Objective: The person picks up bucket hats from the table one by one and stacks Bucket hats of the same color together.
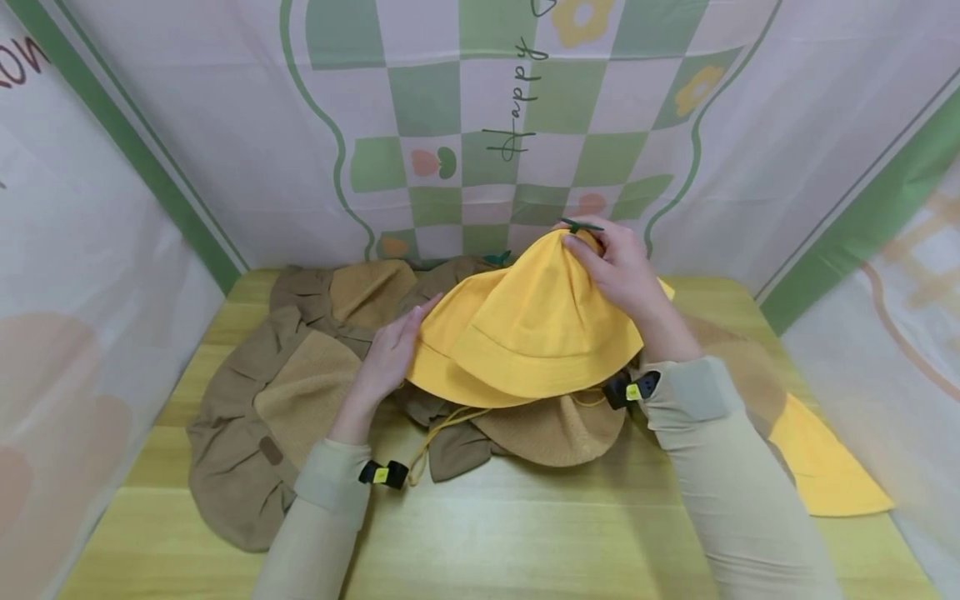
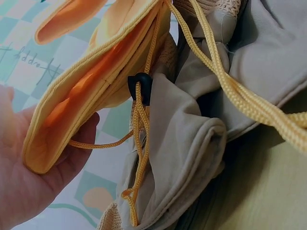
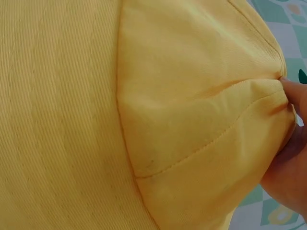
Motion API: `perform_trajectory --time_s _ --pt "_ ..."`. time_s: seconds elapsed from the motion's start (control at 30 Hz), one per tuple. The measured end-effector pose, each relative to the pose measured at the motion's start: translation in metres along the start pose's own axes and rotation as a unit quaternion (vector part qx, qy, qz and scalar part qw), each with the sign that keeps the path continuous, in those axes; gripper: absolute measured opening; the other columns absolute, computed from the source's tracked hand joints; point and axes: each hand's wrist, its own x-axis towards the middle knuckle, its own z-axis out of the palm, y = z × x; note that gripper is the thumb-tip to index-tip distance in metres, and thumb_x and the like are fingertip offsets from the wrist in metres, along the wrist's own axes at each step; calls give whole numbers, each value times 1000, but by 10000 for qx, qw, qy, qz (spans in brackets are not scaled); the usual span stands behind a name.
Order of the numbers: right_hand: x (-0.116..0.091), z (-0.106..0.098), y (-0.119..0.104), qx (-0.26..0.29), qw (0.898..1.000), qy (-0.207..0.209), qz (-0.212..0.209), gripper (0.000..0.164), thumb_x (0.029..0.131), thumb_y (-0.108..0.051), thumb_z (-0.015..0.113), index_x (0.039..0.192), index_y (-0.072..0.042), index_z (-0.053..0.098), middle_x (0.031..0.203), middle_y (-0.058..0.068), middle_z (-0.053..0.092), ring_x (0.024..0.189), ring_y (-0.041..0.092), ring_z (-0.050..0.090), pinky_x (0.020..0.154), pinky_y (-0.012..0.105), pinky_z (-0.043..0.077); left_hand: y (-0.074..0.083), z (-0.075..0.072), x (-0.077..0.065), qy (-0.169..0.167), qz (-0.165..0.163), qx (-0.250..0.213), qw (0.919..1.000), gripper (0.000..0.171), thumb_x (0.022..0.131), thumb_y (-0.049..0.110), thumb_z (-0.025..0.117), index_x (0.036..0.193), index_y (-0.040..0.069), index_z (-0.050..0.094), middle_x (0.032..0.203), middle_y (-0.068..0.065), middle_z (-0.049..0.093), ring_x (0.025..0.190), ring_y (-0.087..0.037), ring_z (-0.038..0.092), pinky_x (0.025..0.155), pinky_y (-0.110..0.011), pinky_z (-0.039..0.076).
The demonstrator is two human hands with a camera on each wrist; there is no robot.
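Note:
In the head view, a yellow cloth hat with a green leaf-shaped top is held above the table. My right hand pinches its crown just below the green top; the right wrist view shows the fabric gathered at the thumb. Two brim layers overlap; I cannot tell whether this is one hat or two. With fingers fairly straight, my left hand touches the left brim, whose edge rests against the palm in the left wrist view. A yellow cord with a black toggle hangs from it.
Brown hats with tan woven parts lie on the wooden table, left and beneath the yellow one. Another yellow hat lies at the right, partly behind my sleeve. Printed cloth walls enclose the back and sides.

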Motion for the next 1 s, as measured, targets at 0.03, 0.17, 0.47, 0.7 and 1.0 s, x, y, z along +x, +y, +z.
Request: perform_trajectory --time_s 0.03,0.17,0.47,0.7,1.0 --pt "1 1 -1 -73 10000 -3 -2 28 103 -17 56 124 -3 67 121 18 71 99 -2 60 85 8 44 0 0 0 -10 -11 -15 10000 57 107 55 13 150 34 44 153 -1 49 142 -24 46 118 -46 37" --pt "5 2 -6 -77 9999 -133 18 28 104 -18 54 125 -6 68 122 15 70 103 0 61 88 11 45 1 0 -1 -41 -37 -44 10000 60 107 56 13 151 32 45 153 -2 50 142 -25 46 117 -47 37" --pt "11 1 -17 409 9988 -151 242 30 104 -18 53 126 -3 67 120 8 66 97 -5 58 85 11 46 -1 1 1 13 138 -14 9999 65 107 56 10 150 24 47 151 -6 53 137 -30 51 114 -51 39" --pt "12 16 -14 92 9990 -308 314 32 104 -21 53 129 -5 65 126 18 67 104 14 63 87 19 46 -1 1 0 -27 202 -157 9997 70 105 60 5 151 24 45 146 -10 56 128 -33 58 109 -53 43" --pt "14 43 -2 262 9982 -369 389 33 105 -22 52 129 -3 64 129 17 67 113 28 63 94 35 48 -1 1 0 -30 349 -41 9994 71 106 59 9 151 19 45 150 -12 53 136 -33 51 112 -54 40"
